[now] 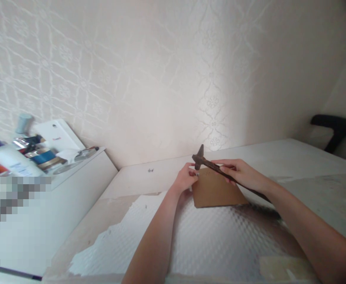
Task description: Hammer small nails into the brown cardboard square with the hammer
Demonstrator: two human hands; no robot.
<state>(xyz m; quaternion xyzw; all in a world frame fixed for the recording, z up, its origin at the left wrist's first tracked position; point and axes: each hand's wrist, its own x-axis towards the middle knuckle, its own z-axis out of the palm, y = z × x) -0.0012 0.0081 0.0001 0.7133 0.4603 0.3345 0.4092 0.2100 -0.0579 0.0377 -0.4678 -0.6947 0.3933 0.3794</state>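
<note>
My right hand [236, 171] is wrapped round the dark handle of a hammer [199, 157], whose rusty-looking head hangs over the far left corner of a brown board [217, 193]. Along the board's far edge runs a row of small dark marks. At its left edge is my left hand [186, 177], thumb and fingers pinched together; a tiny shiny bit shows at the fingertips, too small to name. The board lies on a silvery quilted sheet [202, 240] spread over the white table [125, 177].
Several tiny metal pieces [151, 170] lie near the table's back edge. To the left a white cabinet [81, 189] carries tubes, tape rolls and a white box [59, 136]. A patterned wall rises behind, and a black chair arm [335, 124] stands at the far right.
</note>
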